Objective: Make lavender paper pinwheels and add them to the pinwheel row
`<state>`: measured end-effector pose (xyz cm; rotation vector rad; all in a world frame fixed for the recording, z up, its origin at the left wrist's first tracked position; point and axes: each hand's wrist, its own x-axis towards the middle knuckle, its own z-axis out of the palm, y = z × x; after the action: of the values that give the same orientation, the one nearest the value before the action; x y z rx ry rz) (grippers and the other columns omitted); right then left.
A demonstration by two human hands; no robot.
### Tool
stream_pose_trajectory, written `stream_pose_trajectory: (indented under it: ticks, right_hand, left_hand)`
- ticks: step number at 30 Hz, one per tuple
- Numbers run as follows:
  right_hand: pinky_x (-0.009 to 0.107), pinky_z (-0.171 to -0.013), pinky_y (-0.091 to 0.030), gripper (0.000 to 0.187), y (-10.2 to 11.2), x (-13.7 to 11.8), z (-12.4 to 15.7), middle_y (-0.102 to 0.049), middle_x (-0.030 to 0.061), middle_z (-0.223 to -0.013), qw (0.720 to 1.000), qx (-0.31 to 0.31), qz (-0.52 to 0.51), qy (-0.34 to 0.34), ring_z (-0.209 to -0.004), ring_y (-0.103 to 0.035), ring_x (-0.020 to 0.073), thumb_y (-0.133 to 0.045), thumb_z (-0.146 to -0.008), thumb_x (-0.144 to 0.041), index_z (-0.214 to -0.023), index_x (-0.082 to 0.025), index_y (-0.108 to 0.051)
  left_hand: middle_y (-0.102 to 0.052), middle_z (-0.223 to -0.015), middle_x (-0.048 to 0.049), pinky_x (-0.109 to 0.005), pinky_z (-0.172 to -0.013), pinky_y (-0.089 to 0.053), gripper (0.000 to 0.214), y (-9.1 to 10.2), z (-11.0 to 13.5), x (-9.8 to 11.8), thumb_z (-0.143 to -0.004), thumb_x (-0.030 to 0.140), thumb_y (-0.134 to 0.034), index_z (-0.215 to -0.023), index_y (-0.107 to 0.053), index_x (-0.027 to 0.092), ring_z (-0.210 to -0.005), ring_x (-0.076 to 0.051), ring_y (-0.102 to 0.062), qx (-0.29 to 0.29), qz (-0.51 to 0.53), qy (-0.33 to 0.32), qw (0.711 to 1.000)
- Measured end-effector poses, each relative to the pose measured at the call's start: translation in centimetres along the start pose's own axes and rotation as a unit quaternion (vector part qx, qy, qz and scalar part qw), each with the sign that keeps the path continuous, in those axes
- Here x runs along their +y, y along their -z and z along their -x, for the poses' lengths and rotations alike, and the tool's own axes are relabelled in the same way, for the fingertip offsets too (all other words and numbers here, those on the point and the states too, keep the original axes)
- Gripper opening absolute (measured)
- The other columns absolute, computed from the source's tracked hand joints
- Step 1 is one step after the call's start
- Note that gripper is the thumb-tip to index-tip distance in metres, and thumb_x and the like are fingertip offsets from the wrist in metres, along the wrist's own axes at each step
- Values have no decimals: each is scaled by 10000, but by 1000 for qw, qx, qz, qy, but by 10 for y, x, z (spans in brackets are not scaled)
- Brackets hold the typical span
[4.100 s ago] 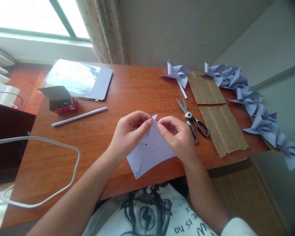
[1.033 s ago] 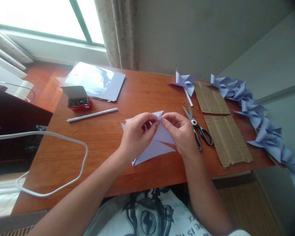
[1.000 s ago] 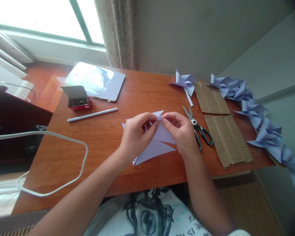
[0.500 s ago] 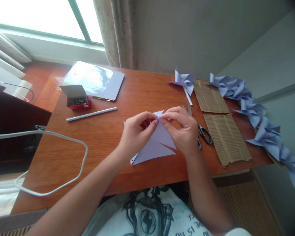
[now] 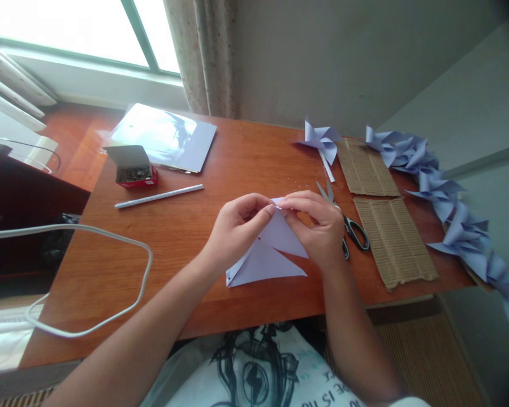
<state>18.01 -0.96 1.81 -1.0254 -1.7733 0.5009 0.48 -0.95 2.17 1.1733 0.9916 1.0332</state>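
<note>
A pale lilac paper sheet [image 5: 266, 267], slit from its corners, lies partly raised over the wooden table under both hands. Small dark holes show near some of its tips. My left hand [image 5: 241, 226] pinches the sheet's far corner between thumb and fingers. Right beside it, my right hand [image 5: 316, 223] is closed on the same corner, fingertips almost touching the left ones. Whatever else the fingertips may hold is hidden. Close to the right of my right hand lie scissors [image 5: 355, 233] with black and grey handles, blades slightly apart and pointing away.
A finished paper pinwheel [image 5: 320, 141] lies at the back. Two corrugated cardboard pieces [image 5: 394, 240] and a row of pinwheels [image 5: 466, 232] line the right side. At left are a red box of small metal pieces [image 5: 138, 175], a rolled paper stick [image 5: 159, 196], packed sheets [image 5: 165, 138] and a white cable [image 5: 146, 271].
The far corner of the sheet has bent down under my fingertips, and less of it sticks up. Both hands stay pinched there. The view has shifted slightly.
</note>
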Motion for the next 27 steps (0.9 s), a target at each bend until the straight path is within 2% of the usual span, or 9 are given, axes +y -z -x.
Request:
stream_pose_trajectory:
  ticks: [5,9,15,22,27]
  right_hand:
    - [311,-737,-569,202,-4,-1,0,-735,2,-903,1000,7,-2,-9,-836,-685,159,-689,-888,-79,-926,-266,-755]
    - [295,-694,-557,179,-6,-3,1,-736,-5,-888,1000,13,0,-18,-767,-656,142,-704,-888,-98,-952,-261,-742]
    - [312,-690,-573,125,-6,-1,2,-740,8,-911,998,11,-9,-54,-783,-667,159,-678,-912,-158,-963,-260,-729]
    - [319,-687,-577,70,-4,2,1,-717,8,-896,997,-5,-22,-78,-818,-674,172,-686,-912,-203,-928,-261,-721]
    - [311,-672,-574,85,-4,4,2,-694,1,-857,999,7,5,-37,-773,-656,163,-693,-907,-189,-898,-269,-719]
  left_hand:
    - [-577,-666,8,-238,-588,-369,304,1,-1,2,-907,422,-677,-787,-680,143,-644,-115,-486,0,-9,11,1000]
    - [-612,-700,8,-226,-590,-370,241,1,-3,0,-848,378,-752,-837,-702,142,-653,-110,-493,-8,14,24,1000]
    - [-682,-836,-35,-238,-690,-442,216,1,-4,-9,-838,351,-756,-875,-705,145,-766,-139,-583,-9,26,28,999]
    - [-689,-811,-40,-245,-647,-458,171,1,-4,-14,-859,328,-715,-882,-706,158,-739,-154,-600,1,-50,-11,999]
    - [-669,-747,-20,-233,-613,-432,142,-1,-4,-12,-869,297,-698,-861,-714,157,-685,-135,-570,9,-97,-31,995]
